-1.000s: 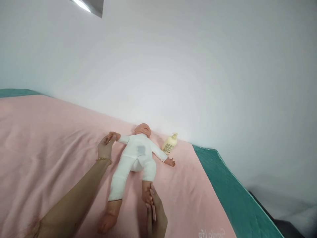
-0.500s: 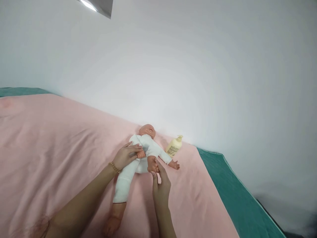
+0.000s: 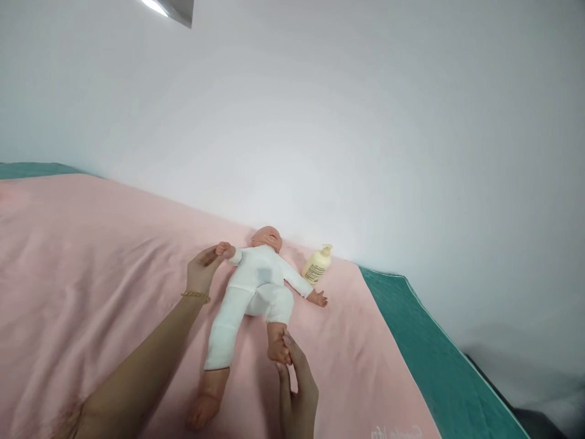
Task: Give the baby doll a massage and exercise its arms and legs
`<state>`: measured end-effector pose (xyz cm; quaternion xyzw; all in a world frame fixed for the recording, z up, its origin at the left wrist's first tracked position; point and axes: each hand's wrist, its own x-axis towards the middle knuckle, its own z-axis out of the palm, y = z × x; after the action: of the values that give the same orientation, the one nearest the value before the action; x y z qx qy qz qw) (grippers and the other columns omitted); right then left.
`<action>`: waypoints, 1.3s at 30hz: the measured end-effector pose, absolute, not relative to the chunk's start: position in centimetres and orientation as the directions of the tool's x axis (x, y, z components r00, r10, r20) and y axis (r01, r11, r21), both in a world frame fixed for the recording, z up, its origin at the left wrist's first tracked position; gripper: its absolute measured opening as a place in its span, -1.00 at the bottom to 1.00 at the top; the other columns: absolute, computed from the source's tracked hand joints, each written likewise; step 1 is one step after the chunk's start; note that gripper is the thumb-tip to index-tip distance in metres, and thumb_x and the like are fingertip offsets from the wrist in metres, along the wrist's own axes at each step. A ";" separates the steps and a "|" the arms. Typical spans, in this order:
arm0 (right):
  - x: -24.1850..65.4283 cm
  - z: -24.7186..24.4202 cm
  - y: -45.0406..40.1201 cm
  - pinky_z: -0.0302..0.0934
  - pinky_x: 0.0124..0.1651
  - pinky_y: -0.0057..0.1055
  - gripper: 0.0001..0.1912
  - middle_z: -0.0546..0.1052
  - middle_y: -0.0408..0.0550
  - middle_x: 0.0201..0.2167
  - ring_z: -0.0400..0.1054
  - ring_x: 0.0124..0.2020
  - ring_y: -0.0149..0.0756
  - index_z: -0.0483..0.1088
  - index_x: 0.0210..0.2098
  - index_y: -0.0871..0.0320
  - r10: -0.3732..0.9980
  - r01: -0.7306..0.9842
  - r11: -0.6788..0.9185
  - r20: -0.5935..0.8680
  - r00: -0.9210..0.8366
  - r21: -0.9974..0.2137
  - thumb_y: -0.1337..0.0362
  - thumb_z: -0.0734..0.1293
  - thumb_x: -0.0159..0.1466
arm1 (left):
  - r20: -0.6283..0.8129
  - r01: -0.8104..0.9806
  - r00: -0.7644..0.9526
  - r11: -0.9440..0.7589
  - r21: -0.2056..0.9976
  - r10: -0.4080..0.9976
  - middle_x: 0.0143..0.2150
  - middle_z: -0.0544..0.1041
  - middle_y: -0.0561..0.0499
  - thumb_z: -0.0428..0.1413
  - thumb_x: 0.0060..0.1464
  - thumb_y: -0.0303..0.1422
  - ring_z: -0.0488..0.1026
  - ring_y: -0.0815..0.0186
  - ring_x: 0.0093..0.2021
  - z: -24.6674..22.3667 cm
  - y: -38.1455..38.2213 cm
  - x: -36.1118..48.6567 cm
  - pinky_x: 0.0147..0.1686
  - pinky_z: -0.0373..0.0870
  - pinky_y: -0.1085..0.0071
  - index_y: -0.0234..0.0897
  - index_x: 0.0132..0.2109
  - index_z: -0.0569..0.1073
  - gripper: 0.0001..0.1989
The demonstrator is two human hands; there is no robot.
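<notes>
White-bodied doll (image 3: 258,271), one: lying on its back at the centre of the pink cloth (image 3: 361,360), head far, feet near, grey patch on the chest. Left hand (image 3: 200,273), with gold-coloured bracelet (image 3: 195,296) at the wrist: fingers pinched on the doll's hand at the left. Right hand (image 3: 299,390): thumb and fingers clamped about the doll's foot at the right, that leg slightly bent; the other leg extends to near left. Yellow pump bottle (image 3: 317,266), one: upright, label showing, just beyond the doll's outstretched right-side arm. Green covering (image 3: 425,341): showing past the cloth at right and far left. Pale wall (image 3: 365,152): far side.
</notes>
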<state>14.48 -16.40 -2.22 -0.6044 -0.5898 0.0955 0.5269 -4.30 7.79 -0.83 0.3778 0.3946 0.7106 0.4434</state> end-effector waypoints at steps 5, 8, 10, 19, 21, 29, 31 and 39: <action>15.6 -7.3 -18.6 0.44 -0.27 -0.57 -0.60 0.56 -0.04 -0.08 0.50 -0.12 -0.27 0.46 0.04 0.00 0.828 0.567 0.209 0.453 0.330 -0.796 0.03 0.17 0.35 | -0.092 -0.630 -0.465 -0.256 0.733 0.881 -0.03 0.53 -0.09 0.26 -0.01 -0.38 0.46 0.23 0.04 -2.0 8.8 -4.7 0.15 0.35 0.26 -0.31 -0.08 0.51 -0.70; 16.3 -9.3 -18.7 0.44 -0.37 -0.54 -0.67 0.60 -0.11 -0.26 0.53 -0.26 -0.26 0.53 -0.07 -0.12 0.838 0.586 0.249 0.475 0.268 -0.771 0.00 0.24 0.28 | -0.253 -0.755 -0.458 -0.222 0.617 0.852 -0.06 0.52 -0.06 0.23 0.05 -0.39 0.47 0.26 0.03 -2.4 9.1 -4.9 0.15 0.36 0.25 -0.26 -0.13 0.49 -0.80; 16.6 -9.9 -18.4 0.44 -0.36 -0.54 -0.71 0.60 -0.17 -0.27 0.53 -0.27 -0.24 0.52 -0.08 -0.21 0.830 0.605 0.280 0.505 0.237 -0.745 0.03 0.27 0.24 | -0.295 -0.781 -0.445 -0.205 0.590 0.846 -0.08 0.52 -0.05 0.17 0.11 -0.40 0.47 0.27 0.02 -2.6 9.3 -5.1 0.12 0.38 0.25 -0.24 -0.17 0.47 -0.88; 15.6 -9.1 -18.3 0.47 -0.21 -0.44 -0.66 0.58 -0.15 -0.23 0.50 -0.13 -0.17 0.49 -0.02 -0.19 0.760 0.650 0.277 0.575 0.302 -0.708 0.10 0.26 0.23 | -0.128 -0.557 -0.516 -0.219 0.801 0.847 -0.09 0.52 -0.08 0.16 0.09 -0.21 0.48 0.23 -0.01 -2.8 9.4 -4.8 0.09 0.39 0.21 -0.28 -0.11 0.49 -0.73; 15.3 -8.5 -18.7 0.43 -0.07 -0.39 -0.64 0.56 -0.10 -0.12 0.47 -0.05 -0.15 0.46 0.03 -0.09 0.736 0.658 0.266 0.589 0.333 -0.705 0.14 0.25 0.27 | -0.034 -0.466 -0.529 -0.256 0.847 0.848 -0.06 0.53 -0.09 0.19 0.05 -0.17 0.45 0.19 0.04 -2.5 8.9 -4.2 0.15 0.33 0.19 -0.30 -0.08 0.51 -0.65; 15.2 -2.5 -15.0 0.33 0.09 -0.36 -0.62 0.44 0.01 0.10 0.35 0.11 -0.22 0.35 0.14 0.07 0.742 0.646 0.282 0.588 0.321 -0.709 0.28 0.19 0.36 | 0.356 -0.195 -0.202 -0.393 0.898 0.913 0.00 0.56 -0.10 0.27 -0.06 -0.20 0.48 0.11 0.03 -0.7 5.7 -2.0 0.10 0.39 0.15 -0.29 0.00 0.52 -0.54; 15.0 -1.0 -13.3 0.31 0.12 -0.31 -0.62 0.44 0.03 0.09 0.35 0.11 -0.20 0.35 0.14 0.08 0.742 0.647 0.282 0.589 0.322 -0.709 0.27 0.20 0.36 | 0.447 -0.044 -0.094 -0.453 0.891 0.889 -0.01 0.56 -0.08 0.26 -0.05 -0.19 0.47 0.11 0.05 -0.9 5.5 -2.0 0.14 0.35 0.15 -0.26 -0.06 0.55 -0.60; 15.0 0.1 -8.3 0.34 0.07 -0.26 -0.62 0.48 0.03 0.04 0.37 0.08 -0.16 0.39 0.09 0.11 0.737 0.605 0.319 0.592 0.327 -0.730 0.20 0.26 0.31 | 0.709 0.250 0.420 -0.823 0.510 0.567 -0.01 0.57 0.03 0.10 0.16 -0.24 0.46 0.19 0.07 -1.9 6.3 -1.9 0.21 0.23 0.10 -0.15 -0.06 0.56 -0.76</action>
<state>14.97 -8.33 0.10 -0.5808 -0.5773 0.0577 0.5709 -1.86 6.31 -1.94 0.8263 0.2470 0.4783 0.1655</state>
